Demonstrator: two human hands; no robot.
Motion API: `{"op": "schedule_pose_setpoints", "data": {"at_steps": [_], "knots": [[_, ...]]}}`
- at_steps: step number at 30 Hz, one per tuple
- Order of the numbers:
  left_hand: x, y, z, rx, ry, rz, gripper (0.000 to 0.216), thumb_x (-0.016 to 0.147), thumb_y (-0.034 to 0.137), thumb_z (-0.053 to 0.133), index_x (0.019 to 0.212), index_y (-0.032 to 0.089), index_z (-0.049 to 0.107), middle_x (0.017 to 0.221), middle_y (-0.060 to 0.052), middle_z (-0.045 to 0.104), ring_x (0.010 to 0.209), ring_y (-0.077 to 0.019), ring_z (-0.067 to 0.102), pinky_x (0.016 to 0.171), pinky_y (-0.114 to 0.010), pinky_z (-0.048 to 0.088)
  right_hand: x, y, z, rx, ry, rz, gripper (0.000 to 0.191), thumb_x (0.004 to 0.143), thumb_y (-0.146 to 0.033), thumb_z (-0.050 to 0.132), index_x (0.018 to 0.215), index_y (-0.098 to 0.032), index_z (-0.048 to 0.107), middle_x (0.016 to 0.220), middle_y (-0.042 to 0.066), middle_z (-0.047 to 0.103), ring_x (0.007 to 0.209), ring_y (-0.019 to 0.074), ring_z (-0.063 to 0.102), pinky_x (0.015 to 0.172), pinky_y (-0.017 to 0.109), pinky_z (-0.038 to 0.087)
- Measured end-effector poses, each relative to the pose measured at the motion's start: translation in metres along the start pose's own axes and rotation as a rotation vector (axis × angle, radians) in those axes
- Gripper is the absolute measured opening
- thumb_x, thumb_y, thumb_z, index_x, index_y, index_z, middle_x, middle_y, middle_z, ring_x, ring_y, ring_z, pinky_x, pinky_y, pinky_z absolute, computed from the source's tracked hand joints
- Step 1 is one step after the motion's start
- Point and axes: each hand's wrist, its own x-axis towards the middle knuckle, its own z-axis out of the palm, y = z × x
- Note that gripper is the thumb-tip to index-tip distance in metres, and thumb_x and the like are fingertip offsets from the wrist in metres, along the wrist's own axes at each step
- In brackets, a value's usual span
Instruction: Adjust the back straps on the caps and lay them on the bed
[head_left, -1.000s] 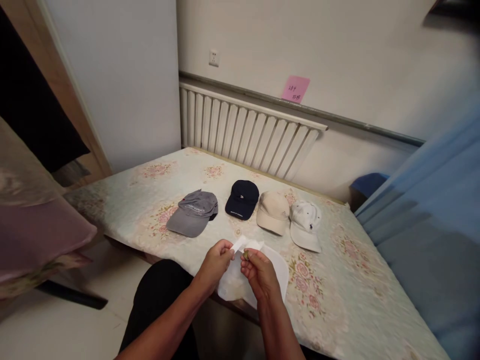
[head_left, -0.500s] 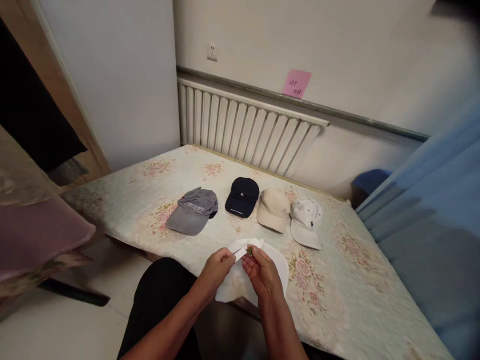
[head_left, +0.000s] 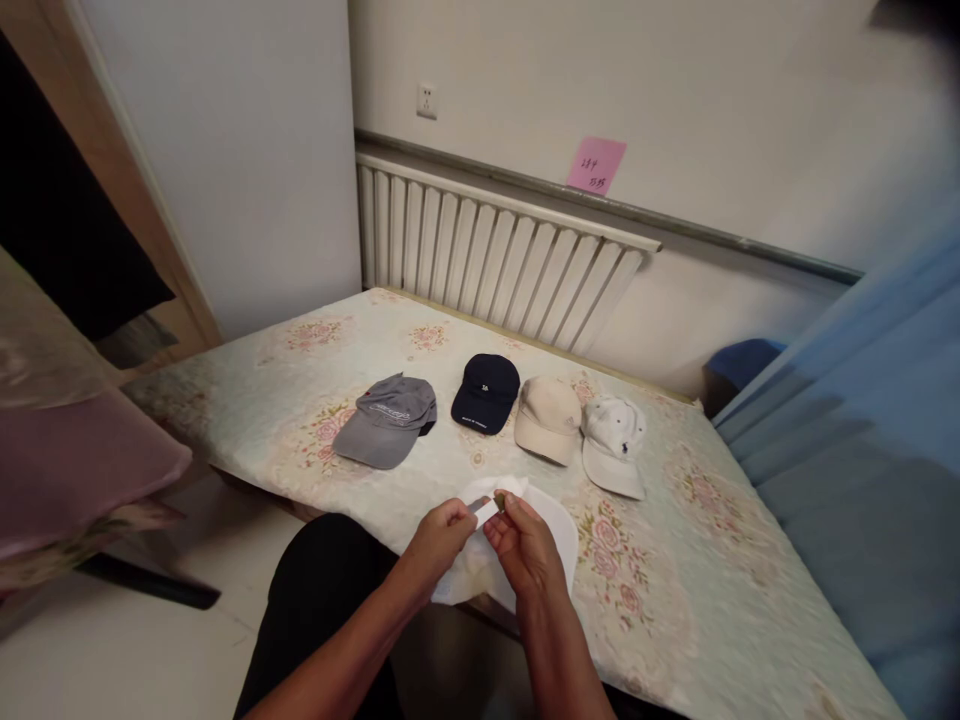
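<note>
So both forearms are stretched in from the near edge, wrists bent a bit toward each other. A white strap (head_left: 486, 514) is pinched between thumb and fingers of the left hand (head_left: 442, 535), pretty much closed up. By the right hand (head_left: 529, 545), a small brassy buckle (head_left: 500, 500) is gripped at thumb and fingertips, other fingers loosely curled. The soft white cap (head_left: 561, 530) is set right under both hands at the near edge, its smooth curved brim pointed right. Everything's laid on a rose-print cloth (head_left: 697, 590). Farther back, left to right, are lined up a floppy gray cap (head_left: 386, 420), a rounded navy one (head_left: 486, 393), a beige one (head_left: 549, 418) and a crumpled off-white one (head_left: 613, 445). At the far side, a ribbed radiator (head_left: 480, 255) is seen.
</note>
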Motion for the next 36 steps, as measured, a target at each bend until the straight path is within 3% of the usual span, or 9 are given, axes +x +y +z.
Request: {"op": "schedule_pose_setpoints", "data": {"at_steps": [21,30,36], "knots": [[-0.0004,-0.0011,0.0009,-0.038,-0.03,-0.029,0.021,0.074,0.035,0.05,0.064,0.019,0.041,0.05,0.009,0.034,0.042,-0.004,0.022,0.041,-0.019,0.014,-0.0014,0.0004,0.0014,-0.029,-0.016,-0.017,0.023,0.063,-0.028,0.079,0.08,-0.017,0.068,0.077,0.004,0.07,0.068,0.0134,0.063,0.064,0.024,0.05],[-0.0013,0.0016,0.0017,-0.075,-0.054,-0.007,0.019,0.073,0.034,0.049,0.064,0.019,0.04,0.051,0.009,0.037,0.041,-0.0037,0.025,0.04,-0.02,0.016,-0.0047,-0.0013,0.0047,-0.098,-0.017,-0.051,0.024,0.062,-0.03,0.079,0.078,-0.016,0.067,0.072,0.003,0.069,0.064,0.0133,0.061,0.062,0.025,0.049],[-0.0006,0.0022,0.0036,-0.09,-0.054,0.012,0.02,0.073,0.035,0.05,0.064,0.019,0.041,0.052,0.008,0.04,0.041,-0.0044,0.027,0.041,-0.021,0.018,-0.0067,-0.0025,0.0085,-0.133,-0.033,-0.107,0.024,0.07,-0.038,0.071,0.079,-0.015,0.068,0.072,0.004,0.068,0.066,0.0142,0.062,0.063,0.026,0.048]]}}
